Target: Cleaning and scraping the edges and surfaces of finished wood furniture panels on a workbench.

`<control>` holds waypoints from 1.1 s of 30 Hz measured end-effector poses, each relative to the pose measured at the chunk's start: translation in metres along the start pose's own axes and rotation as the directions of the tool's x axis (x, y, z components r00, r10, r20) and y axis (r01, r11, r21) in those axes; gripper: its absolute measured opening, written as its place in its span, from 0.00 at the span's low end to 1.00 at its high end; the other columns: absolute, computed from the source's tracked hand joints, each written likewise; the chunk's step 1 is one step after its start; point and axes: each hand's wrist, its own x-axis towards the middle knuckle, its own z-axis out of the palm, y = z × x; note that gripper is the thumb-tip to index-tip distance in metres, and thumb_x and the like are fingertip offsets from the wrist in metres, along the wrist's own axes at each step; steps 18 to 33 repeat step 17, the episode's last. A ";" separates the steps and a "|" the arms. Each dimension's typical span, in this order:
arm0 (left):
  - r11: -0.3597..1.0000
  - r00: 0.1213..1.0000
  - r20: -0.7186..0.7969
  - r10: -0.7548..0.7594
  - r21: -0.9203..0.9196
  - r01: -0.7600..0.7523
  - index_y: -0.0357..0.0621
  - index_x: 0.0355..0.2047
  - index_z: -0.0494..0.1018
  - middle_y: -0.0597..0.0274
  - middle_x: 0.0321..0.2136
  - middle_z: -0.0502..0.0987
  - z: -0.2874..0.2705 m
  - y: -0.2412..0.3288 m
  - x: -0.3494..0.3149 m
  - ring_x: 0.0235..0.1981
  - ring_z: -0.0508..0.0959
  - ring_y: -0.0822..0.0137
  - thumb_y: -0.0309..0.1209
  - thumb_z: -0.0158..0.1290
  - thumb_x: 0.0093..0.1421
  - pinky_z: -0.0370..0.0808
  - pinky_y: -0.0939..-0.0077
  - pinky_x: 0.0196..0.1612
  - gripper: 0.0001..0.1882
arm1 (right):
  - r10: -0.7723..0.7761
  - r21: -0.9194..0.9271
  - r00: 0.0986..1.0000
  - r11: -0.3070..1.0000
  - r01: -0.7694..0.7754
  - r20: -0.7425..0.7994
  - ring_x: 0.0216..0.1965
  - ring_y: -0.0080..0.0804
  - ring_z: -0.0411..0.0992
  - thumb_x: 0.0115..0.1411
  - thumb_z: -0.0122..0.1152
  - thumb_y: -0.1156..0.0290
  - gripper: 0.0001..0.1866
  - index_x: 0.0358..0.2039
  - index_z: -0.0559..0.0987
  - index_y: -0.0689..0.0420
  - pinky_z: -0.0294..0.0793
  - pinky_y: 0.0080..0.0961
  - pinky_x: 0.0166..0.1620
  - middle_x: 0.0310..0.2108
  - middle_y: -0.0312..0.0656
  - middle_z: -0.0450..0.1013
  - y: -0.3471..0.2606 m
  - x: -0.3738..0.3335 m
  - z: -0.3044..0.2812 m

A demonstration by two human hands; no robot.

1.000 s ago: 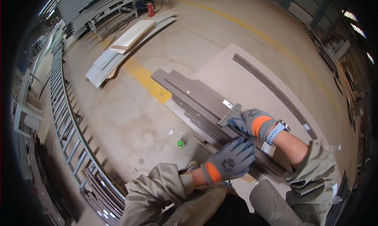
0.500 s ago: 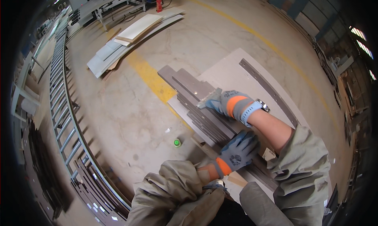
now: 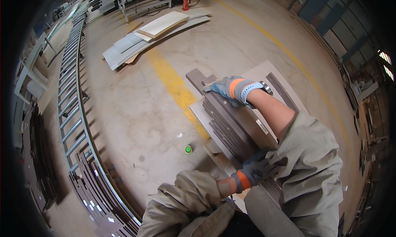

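A stack of grey-brown boards and narrow strips (image 3: 226, 127) lies in front of me, with a white label (image 3: 262, 127) on one board. My right hand (image 3: 231, 89), in a grey and orange glove, is closed near the far end of the top strip. It presses a pale rag-like thing (image 3: 207, 88) there, mostly hidden under the fingers. Nearer my body, my left hand (image 3: 256, 170) rests on the near part of the boards with its fingers stretched out. My right sleeve partly covers its fingertips.
A large pale board (image 3: 264, 70) lies beneath the stack. Left of it, a green round object (image 3: 188, 149) stands on the floor. A roller conveyor (image 3: 72, 129) runs along the left, with dark strips (image 3: 97, 195) near its close end. Flat panels (image 3: 154, 28) are piled farther off.
My right hand has slid toward the far end of the strip with the pale rag. My left hand has shifted slightly nearer and to the right. The whole view has turned a little.
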 end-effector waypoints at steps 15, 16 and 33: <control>0.887 0.872 -0.183 0.455 0.178 -0.426 0.44 0.53 0.65 0.49 0.52 0.65 0.041 -0.104 0.002 0.53 0.65 0.48 0.34 0.55 0.47 0.64 0.64 0.56 0.30 | -0.015 0.132 0.992 0.991 0.032 -0.124 0.21 0.36 0.67 0.49 0.51 0.50 0.21 0.37 0.72 0.53 0.67 0.34 0.29 0.22 0.44 0.70 -0.010 0.021 -0.027; 0.883 0.868 -0.182 0.462 0.190 -0.430 0.44 0.53 0.65 0.49 0.52 0.65 0.044 -0.105 0.001 0.53 0.65 0.48 0.34 0.55 0.47 0.64 0.64 0.56 0.31 | -0.082 0.151 0.973 0.982 0.116 -0.218 0.18 0.35 0.67 0.49 0.51 0.37 0.31 0.28 0.76 0.57 0.66 0.33 0.26 0.18 0.44 0.69 -0.007 0.014 -0.023; 0.884 0.869 -0.185 0.459 0.193 -0.426 0.44 0.53 0.65 0.49 0.52 0.65 0.045 -0.107 -0.001 0.53 0.65 0.48 0.34 0.55 0.47 0.64 0.64 0.56 0.31 | -0.086 0.151 0.973 0.981 0.120 -0.216 0.18 0.35 0.67 0.49 0.51 0.37 0.31 0.28 0.76 0.57 0.66 0.33 0.26 0.18 0.44 0.69 -0.009 0.013 -0.022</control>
